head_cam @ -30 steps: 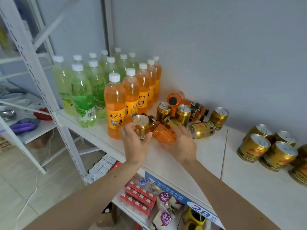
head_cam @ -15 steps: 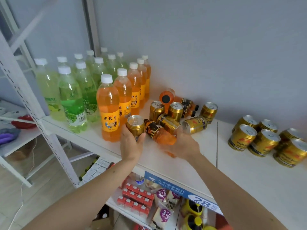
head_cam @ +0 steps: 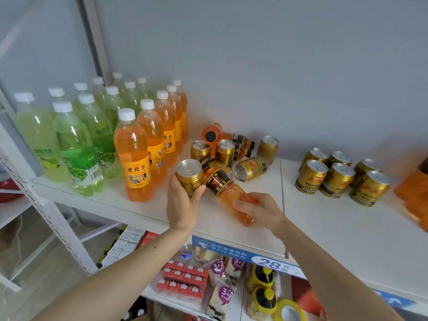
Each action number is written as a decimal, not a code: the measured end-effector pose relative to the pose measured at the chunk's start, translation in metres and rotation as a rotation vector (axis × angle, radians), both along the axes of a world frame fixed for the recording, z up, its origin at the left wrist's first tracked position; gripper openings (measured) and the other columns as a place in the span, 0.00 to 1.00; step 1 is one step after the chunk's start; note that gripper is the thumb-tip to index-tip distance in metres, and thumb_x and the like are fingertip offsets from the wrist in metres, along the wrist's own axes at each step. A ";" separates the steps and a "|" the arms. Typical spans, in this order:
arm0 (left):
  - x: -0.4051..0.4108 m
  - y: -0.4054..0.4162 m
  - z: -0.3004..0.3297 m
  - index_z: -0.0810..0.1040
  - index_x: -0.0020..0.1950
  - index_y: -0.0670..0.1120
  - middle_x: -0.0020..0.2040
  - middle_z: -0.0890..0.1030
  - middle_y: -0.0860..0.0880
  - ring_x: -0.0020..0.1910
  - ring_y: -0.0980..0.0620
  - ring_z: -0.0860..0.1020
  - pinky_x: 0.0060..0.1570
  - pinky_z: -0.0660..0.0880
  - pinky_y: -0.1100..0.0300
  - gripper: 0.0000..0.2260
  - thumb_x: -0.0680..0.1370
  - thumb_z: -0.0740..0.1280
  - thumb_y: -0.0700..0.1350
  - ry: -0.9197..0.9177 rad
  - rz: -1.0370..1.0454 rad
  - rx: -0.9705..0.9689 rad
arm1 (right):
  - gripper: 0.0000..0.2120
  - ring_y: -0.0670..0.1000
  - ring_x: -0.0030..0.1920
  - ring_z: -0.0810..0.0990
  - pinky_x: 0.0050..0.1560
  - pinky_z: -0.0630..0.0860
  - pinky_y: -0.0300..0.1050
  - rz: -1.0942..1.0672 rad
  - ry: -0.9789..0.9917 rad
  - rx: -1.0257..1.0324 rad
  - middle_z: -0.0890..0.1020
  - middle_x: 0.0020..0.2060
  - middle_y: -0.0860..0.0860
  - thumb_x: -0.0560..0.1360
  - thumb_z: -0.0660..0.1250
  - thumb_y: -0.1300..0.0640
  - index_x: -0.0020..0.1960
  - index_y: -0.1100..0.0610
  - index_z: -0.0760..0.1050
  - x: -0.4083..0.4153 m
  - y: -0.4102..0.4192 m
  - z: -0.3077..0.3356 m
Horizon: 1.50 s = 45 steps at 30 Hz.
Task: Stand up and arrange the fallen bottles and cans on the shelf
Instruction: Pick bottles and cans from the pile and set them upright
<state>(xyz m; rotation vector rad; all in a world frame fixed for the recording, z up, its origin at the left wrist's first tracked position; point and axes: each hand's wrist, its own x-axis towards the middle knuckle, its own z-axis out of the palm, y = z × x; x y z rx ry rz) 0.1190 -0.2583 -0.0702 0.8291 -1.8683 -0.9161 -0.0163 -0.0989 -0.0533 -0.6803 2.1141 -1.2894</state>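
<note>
Left hand (head_cam: 183, 202): wrapping its fingers around an upright gold can (head_cam: 190, 176), forearm reaching in from the near left. Right hand (head_cam: 261, 210): curling over the base end of a small orange bottle (head_cam: 228, 192) that is lying tilted on the white shelf (head_cam: 324, 228), neck pointing far-left. Fallen cans (head_cam: 251, 168) are lying just beyond; tall orange bottles (head_cam: 134, 156) are standing left.

I see a white shelf (head_cam: 231, 218) against a grey wall. Far left on it, upright green bottles (head_cam: 76, 144), then a row of upright orange bottles (head_cam: 135, 156). Middle: jumble of gold cans (head_cam: 225, 152), some standing, one lying can (head_cam: 251, 168) on its side, small dark-labelled orange bottles (head_cam: 240, 142) lying behind. Right panel: cluster of gold cans (head_cam: 338, 177), tilted.
</note>
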 end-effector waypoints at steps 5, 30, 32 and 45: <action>-0.015 0.025 0.008 0.62 0.71 0.43 0.65 0.73 0.45 0.62 0.47 0.73 0.55 0.76 0.50 0.33 0.72 0.71 0.54 -0.030 -0.124 -0.041 | 0.20 0.50 0.44 0.84 0.38 0.78 0.39 -0.115 -0.012 -0.138 0.84 0.46 0.52 0.69 0.73 0.43 0.54 0.55 0.79 0.000 0.041 -0.007; -0.204 0.222 -0.013 0.68 0.58 0.47 0.56 0.78 0.48 0.54 0.48 0.77 0.46 0.72 0.58 0.29 0.64 0.78 0.52 -0.153 -0.331 0.069 | 0.30 0.47 0.52 0.82 0.43 0.77 0.36 -0.372 0.059 -0.258 0.81 0.54 0.47 0.65 0.71 0.39 0.62 0.52 0.72 -0.123 0.302 0.004; -0.210 0.227 -0.015 0.69 0.59 0.46 0.56 0.78 0.47 0.54 0.47 0.77 0.47 0.72 0.58 0.30 0.63 0.78 0.52 -0.136 -0.306 0.073 | 0.31 0.47 0.54 0.81 0.46 0.77 0.37 -0.331 0.044 -0.259 0.80 0.56 0.47 0.66 0.71 0.39 0.64 0.52 0.71 -0.134 0.312 0.004; -0.210 0.230 -0.014 0.69 0.64 0.49 0.60 0.76 0.48 0.59 0.48 0.74 0.54 0.73 0.54 0.41 0.55 0.79 0.59 -0.264 -0.275 0.088 | 0.38 0.51 0.60 0.78 0.64 0.73 0.55 -0.219 -0.034 -0.271 0.79 0.60 0.49 0.63 0.73 0.36 0.67 0.53 0.70 -0.153 0.325 -0.007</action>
